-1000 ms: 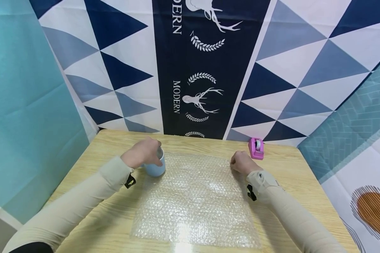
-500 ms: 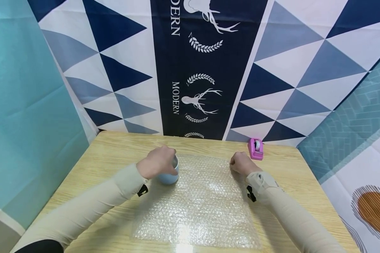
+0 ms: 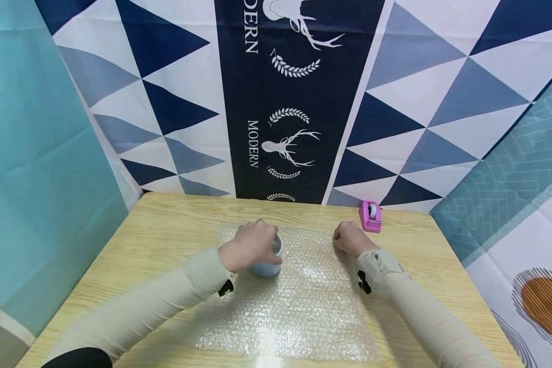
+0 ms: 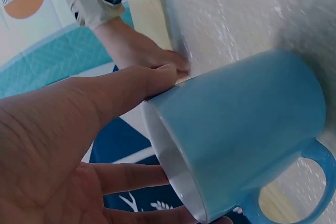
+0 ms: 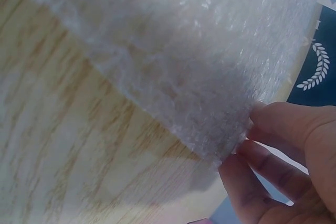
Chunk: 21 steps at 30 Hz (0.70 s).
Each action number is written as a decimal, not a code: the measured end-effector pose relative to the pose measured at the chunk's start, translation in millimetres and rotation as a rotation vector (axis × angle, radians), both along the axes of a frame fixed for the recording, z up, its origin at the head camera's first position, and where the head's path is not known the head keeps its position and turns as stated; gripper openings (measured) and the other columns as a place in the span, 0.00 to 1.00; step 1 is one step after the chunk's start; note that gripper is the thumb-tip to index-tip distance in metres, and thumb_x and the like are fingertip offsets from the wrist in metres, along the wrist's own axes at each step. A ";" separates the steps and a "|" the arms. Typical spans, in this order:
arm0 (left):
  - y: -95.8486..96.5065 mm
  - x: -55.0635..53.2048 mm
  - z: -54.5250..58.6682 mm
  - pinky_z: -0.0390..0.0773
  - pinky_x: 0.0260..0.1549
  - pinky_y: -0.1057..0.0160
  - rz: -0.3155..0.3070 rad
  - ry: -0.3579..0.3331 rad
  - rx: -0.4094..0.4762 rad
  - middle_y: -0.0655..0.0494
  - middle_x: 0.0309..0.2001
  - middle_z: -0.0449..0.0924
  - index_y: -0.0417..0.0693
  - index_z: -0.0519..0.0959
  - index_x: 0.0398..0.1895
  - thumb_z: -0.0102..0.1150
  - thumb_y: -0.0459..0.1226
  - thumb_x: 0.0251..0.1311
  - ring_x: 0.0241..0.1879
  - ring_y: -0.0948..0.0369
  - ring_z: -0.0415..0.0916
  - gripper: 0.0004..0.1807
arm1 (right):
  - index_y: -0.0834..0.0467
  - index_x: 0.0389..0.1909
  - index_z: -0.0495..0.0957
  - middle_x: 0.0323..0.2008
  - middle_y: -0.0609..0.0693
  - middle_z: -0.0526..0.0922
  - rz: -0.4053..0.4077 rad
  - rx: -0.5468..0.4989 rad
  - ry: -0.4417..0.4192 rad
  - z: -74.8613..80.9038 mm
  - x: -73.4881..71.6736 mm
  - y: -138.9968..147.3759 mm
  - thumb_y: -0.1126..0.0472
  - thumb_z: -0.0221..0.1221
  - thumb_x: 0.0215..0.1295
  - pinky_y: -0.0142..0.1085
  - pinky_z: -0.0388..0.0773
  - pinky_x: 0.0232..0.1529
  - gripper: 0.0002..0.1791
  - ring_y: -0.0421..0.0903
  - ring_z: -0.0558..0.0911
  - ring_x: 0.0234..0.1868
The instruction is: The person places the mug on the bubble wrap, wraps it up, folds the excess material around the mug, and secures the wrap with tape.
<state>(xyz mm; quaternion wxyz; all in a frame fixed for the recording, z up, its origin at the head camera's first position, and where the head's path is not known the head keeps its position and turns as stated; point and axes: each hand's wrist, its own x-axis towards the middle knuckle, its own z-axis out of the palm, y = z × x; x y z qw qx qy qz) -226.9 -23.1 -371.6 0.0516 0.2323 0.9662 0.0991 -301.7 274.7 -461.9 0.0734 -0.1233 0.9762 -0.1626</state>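
Observation:
A light blue mug (image 3: pixel 268 260) stands on a clear bubble wrap sheet (image 3: pixel 299 301) spread over the wooden table (image 3: pixel 165 230). My left hand (image 3: pixel 248 248) grips the mug from above by its rim; in the left wrist view my fingers curl round the rim of the mug (image 4: pixel 236 135), its handle at lower right. My right hand (image 3: pixel 349 237) pinches the far right corner of the sheet. In the right wrist view my fingertips (image 5: pixel 273 129) hold the corner of the bubble wrap (image 5: pixel 173 61) slightly lifted off the wood.
A pink tape dispenser (image 3: pixel 370 216) sits near the table's far right edge, just beyond my right hand. Patterned cloth hangs behind the table and on both sides.
My left hand has carried the mug to the right, from the table beside the sheet's left edge onto the bubble wrap. The right hand has stayed on the corner.

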 end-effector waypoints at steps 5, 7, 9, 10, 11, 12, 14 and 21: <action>13.7 6.3 -8.4 0.75 0.20 0.61 -0.020 0.003 0.020 0.57 0.31 0.76 0.51 0.79 0.29 0.77 0.52 0.48 0.27 0.60 0.74 0.20 | 0.66 0.34 0.89 0.33 0.60 0.89 -0.004 -0.015 -0.006 -1.5 -0.7 0.8 0.72 0.63 0.61 0.35 0.81 0.29 0.06 0.45 0.81 0.27; 18.6 8.8 -11.4 0.76 0.21 0.59 -0.022 0.010 0.012 0.57 0.30 0.76 0.52 0.78 0.27 0.77 0.54 0.48 0.27 0.59 0.74 0.20 | 0.66 0.33 0.89 0.32 0.59 0.89 0.001 -0.020 -0.005 -2.4 -1.5 1.1 0.71 0.63 0.61 0.35 0.80 0.28 0.06 0.45 0.80 0.26; 23.4 10.6 -14.0 0.77 0.23 0.56 -0.024 0.025 0.000 0.57 0.30 0.76 0.53 0.78 0.27 0.76 0.56 0.48 0.27 0.59 0.75 0.21 | 0.66 0.33 0.89 0.32 0.59 0.89 0.008 -0.024 -0.004 -3.2 -2.4 1.4 0.71 0.63 0.61 0.35 0.80 0.28 0.06 0.45 0.80 0.27; 25.7 11.2 -14.9 0.78 0.24 0.55 -0.025 0.036 -0.009 0.57 0.30 0.76 0.54 0.79 0.26 0.76 0.57 0.48 0.27 0.58 0.75 0.21 | 0.65 0.33 0.89 0.32 0.59 0.89 0.007 -0.026 -0.006 -3.4 -2.5 1.6 0.71 0.63 0.61 0.35 0.80 0.28 0.06 0.45 0.81 0.27; 28.0 11.7 -15.5 0.79 0.25 0.54 -0.028 0.050 -0.018 0.57 0.30 0.77 0.54 0.79 0.26 0.76 0.58 0.48 0.28 0.58 0.76 0.21 | 0.65 0.34 0.89 0.32 0.59 0.89 0.005 -0.026 -0.007 -3.7 -3.1 1.8 0.71 0.63 0.61 0.35 0.80 0.29 0.06 0.45 0.81 0.27; 30.3 12.2 -15.9 0.80 0.25 0.53 -0.029 0.059 -0.026 0.57 0.30 0.77 0.54 0.79 0.26 0.75 0.59 0.48 0.28 0.57 0.76 0.22 | 0.65 0.34 0.89 0.32 0.59 0.90 0.006 -0.023 -0.006 -4.0 -3.4 2.0 0.71 0.63 0.61 0.35 0.81 0.29 0.06 0.45 0.81 0.27; 34.9 12.9 -16.5 0.81 0.26 0.52 -0.033 0.074 -0.040 0.56 0.30 0.78 0.55 0.79 0.26 0.75 0.60 0.47 0.29 0.57 0.77 0.22 | 0.66 0.34 0.89 0.33 0.59 0.90 0.006 -0.016 -0.005 -4.2 -4.2 2.8 0.70 0.64 0.61 0.35 0.81 0.30 0.06 0.45 0.82 0.28; 45.1 16.9 -18.1 0.82 0.24 0.54 -0.024 0.072 -0.075 0.54 0.34 0.80 0.53 0.84 0.32 0.74 0.64 0.47 0.31 0.56 0.79 0.26 | 0.65 0.34 0.89 0.33 0.60 0.90 0.000 -0.017 -0.010 -5.0 -4.1 3.7 0.70 0.65 0.60 0.36 0.82 0.31 0.06 0.46 0.82 0.29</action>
